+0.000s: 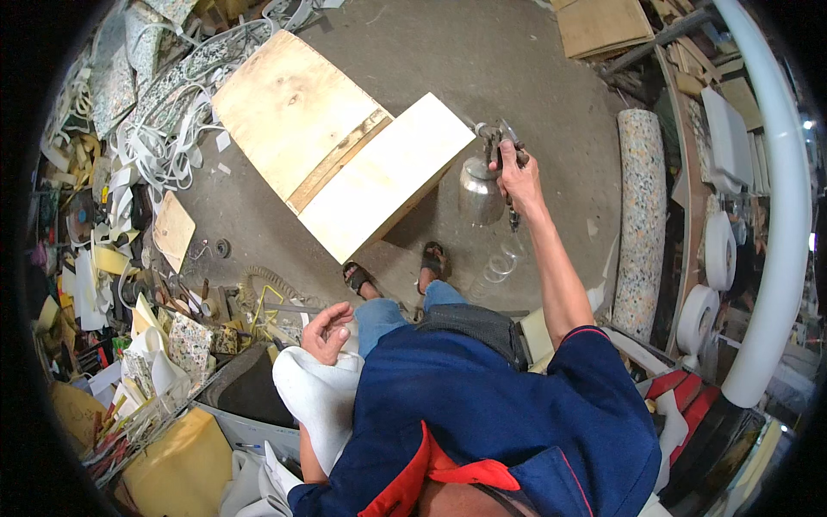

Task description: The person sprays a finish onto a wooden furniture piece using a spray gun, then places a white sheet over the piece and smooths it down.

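Observation:
My right hand (521, 183) is wrapped round the handle of a spray gun (482, 191) with a silver metal cup, held out at the right of a plywood piece. Its nozzle points toward that plywood piece, a seat-like box (388, 177) joined to a broad tapered panel (289, 108). A clear coiled hose (500, 267) hangs below the gun. My left hand (327, 333) is near my left thigh, its fingers loosely bent and apart, holding nothing. A white sheet of soft foam (319, 388) is draped over my left forearm.
Foam offcuts and white strips (168, 146) pile up along the left. A small wooden board (174, 231) lies on the grey floor (517, 52). A rolled speckled foam sheet (642, 224) stands at the right, beside shelves and a thick white pipe (780, 172).

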A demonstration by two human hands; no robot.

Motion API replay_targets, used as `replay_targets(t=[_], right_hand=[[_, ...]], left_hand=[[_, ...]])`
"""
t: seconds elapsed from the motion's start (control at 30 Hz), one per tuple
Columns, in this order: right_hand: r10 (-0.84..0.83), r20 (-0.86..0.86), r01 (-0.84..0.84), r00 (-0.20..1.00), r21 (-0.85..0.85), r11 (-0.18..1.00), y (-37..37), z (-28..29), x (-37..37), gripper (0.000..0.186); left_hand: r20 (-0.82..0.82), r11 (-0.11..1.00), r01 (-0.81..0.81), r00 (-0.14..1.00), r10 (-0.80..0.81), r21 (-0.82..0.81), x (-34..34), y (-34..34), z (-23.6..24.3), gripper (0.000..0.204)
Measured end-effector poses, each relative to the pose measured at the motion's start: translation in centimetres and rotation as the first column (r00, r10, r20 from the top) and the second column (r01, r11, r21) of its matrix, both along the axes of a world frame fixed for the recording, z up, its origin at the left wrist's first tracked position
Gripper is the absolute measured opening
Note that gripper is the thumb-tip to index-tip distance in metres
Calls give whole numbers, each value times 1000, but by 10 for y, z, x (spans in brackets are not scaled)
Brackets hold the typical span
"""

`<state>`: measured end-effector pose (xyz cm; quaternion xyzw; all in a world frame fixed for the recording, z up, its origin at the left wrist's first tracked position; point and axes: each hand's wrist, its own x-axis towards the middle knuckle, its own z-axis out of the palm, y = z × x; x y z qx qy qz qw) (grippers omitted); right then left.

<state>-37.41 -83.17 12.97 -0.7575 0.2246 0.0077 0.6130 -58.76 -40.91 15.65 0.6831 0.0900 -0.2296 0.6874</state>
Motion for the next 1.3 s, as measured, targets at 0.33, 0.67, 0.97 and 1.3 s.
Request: replay_targets(t=[0.33, 0.67, 0.97, 1.3], right_hand=[[-67, -85, 57, 994, -111, 992, -22, 4, -56, 51], [247, -34, -249, 968, -191, 950, -23, 23, -74, 54], [154, 35, -131, 988, -363, 922, 2, 1, -64, 55], [285, -118, -284, 951, 22, 959, 34, 23, -103, 50]], left_hand=[[-1, 1000, 7, 1000, -7, -6, 10, -15, 6, 59], [-40, 1000, 2, 999, -2, -16, 1, -13, 5, 58], [-15, 1000, -11, 1000, 11, 20, -21, -13, 4, 58], [0, 998, -9, 1000, 9, 67, -40, 21, 12, 59]])
